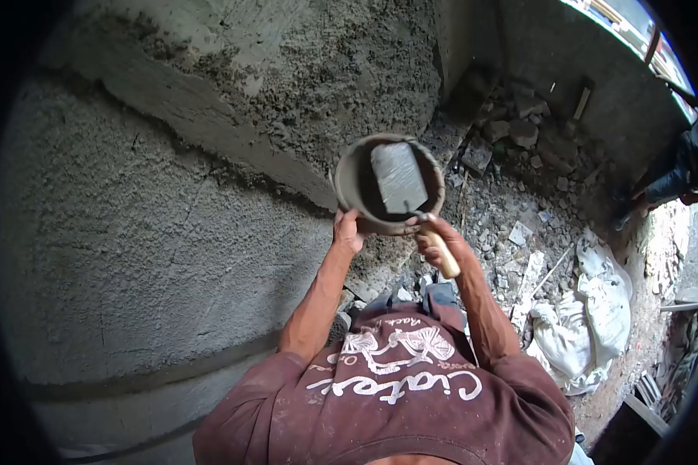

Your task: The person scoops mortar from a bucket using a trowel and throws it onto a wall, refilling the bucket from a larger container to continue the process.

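In front of my chest is a round bucket [350,180] with a dark inside, its open mouth facing up toward me. My left hand [349,231] is closed on the bucket's near left rim, thumb at the edge. A trowel [400,178] with a flat grey blade rests over the bucket's mouth, partly inside it. My right hand [444,241] is wrapped around the trowel's pale wooden handle, close by the near right rim. Whether some right fingers also grip the rim is hard to make out. What lies deep in the bucket is hidden in shadow.
A rough, mortar-covered wall [171,256] fills the left side, with a coarse ledge [326,70] ahead. Broken rubble [523,136] covers the ground at right. White sacks [589,318] lie beside me. Another person's leg [667,186] shows at the far right.
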`<action>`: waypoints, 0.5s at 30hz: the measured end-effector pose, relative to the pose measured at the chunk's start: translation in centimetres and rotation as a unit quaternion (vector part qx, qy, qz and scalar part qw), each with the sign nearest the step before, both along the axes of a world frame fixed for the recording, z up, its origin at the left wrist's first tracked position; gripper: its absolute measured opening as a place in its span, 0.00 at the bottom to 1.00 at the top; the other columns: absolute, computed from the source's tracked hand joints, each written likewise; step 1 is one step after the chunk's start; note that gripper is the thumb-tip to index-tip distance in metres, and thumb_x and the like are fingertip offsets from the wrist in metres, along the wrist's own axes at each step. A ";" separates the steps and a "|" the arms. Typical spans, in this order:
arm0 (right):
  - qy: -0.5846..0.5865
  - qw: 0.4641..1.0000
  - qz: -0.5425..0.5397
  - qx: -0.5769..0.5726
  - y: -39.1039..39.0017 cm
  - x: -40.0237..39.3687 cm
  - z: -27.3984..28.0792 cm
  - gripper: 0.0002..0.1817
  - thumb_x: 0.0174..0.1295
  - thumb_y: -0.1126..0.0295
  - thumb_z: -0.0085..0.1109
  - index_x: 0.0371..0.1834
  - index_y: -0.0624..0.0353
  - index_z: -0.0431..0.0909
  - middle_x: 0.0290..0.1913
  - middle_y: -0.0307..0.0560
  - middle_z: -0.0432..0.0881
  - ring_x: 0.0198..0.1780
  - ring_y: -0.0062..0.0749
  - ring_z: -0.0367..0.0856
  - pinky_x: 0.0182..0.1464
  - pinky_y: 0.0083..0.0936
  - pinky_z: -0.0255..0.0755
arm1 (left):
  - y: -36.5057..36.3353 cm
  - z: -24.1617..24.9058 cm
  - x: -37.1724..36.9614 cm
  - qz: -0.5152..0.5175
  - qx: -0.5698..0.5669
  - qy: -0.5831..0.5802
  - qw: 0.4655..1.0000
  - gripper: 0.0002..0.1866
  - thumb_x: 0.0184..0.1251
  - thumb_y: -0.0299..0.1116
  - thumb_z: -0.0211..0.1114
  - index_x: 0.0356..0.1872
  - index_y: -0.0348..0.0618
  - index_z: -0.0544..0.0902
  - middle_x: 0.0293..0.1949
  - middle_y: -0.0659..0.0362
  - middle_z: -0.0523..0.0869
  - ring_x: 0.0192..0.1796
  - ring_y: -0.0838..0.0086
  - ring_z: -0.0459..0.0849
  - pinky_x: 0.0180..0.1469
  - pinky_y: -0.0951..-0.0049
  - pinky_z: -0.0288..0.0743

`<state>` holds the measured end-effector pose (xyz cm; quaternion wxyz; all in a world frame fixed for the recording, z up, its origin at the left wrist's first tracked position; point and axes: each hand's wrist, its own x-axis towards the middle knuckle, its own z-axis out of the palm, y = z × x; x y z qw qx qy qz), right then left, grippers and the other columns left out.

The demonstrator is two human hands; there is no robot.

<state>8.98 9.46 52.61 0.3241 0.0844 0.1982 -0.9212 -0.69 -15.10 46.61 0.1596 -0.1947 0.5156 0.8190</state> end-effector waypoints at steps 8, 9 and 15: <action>0.235 0.648 -0.625 0.367 11.8 -1.5 11.5 0.20 0.60 0.66 0.59 0.52 0.61 0.67 0.27 0.45 0.76 0.22 0.25 0.74 0.24 0.22 0.74 | -9.4 -8.5 10.9 0.153 -0.152 -0.156 0.964 0.29 0.45 0.27 0.58 0.54 0.56 0.67 0.54 0.53 0.70 0.56 0.53 0.70 0.50 0.36 0.69; 0.246 0.586 -0.683 0.360 11.7 -1.6 13.5 0.19 0.60 0.69 0.58 0.51 0.63 0.66 0.27 0.47 0.75 0.23 0.27 0.74 0.26 0.22 0.74 | -10.8 -9.0 12.8 0.158 -0.178 -0.154 0.959 0.30 0.45 0.27 0.58 0.56 0.56 0.67 0.56 0.52 0.69 0.58 0.51 0.69 0.51 0.34 0.69; 0.139 0.267 -0.813 0.498 3.7 -5.5 8.9 0.15 0.61 0.63 0.50 0.43 0.64 0.66 0.26 0.47 0.74 0.25 0.33 0.75 0.27 0.27 0.73 | -18.5 -10.6 22.1 0.274 -0.168 -0.246 0.915 0.30 0.45 0.24 0.58 0.55 0.53 0.67 0.52 0.52 0.70 0.58 0.53 0.70 0.54 0.33 0.67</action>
